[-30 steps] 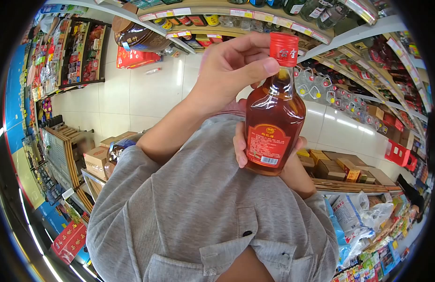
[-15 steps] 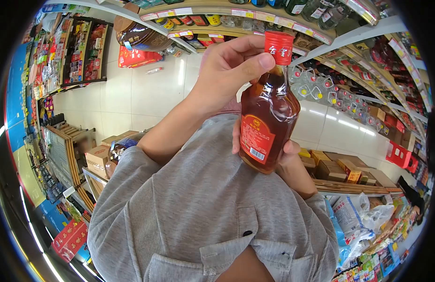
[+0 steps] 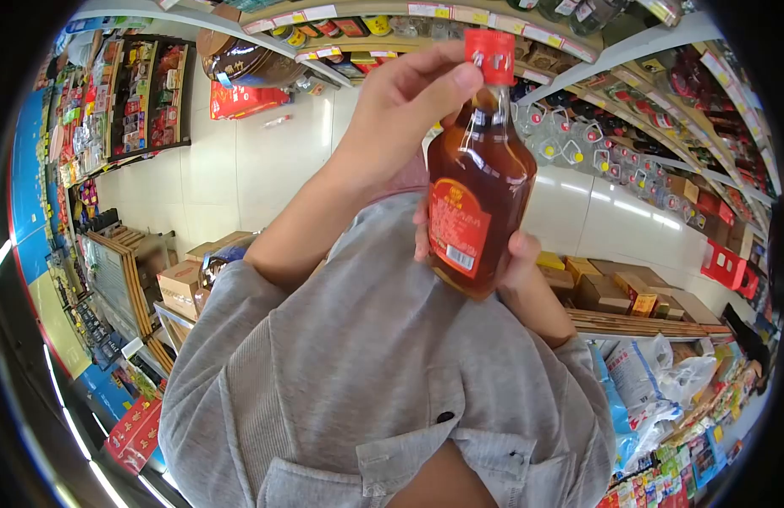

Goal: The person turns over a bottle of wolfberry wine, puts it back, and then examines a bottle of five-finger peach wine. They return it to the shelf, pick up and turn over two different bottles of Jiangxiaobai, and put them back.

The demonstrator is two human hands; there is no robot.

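Observation:
I hold a small flat glass bottle [image 3: 479,182] of amber liquid upright in front of my chest. It has a red label with a barcode and a red screw cap [image 3: 488,56]. My left hand [image 3: 399,110] reaches up from the left, thumb and fingers pinching the neck just under the cap. My right hand [image 3: 521,264] cups the bottle's base from behind; only its fingertips and thumb show around the glass. My grey shirt [image 3: 367,372] fills the lower frame.
Store shelves [image 3: 629,93] of bottles and jars curve along the top and right. Cardboard boxes [image 3: 612,292] and bagged goods [image 3: 642,381] lie at the right. More boxes [image 3: 182,284] and a snack rack [image 3: 146,93] stand at the left, across a white tiled floor [image 3: 240,169].
The bottle has risen a little and turned, so its label now faces more to the left. Both hands kept their grip and moved up with it.

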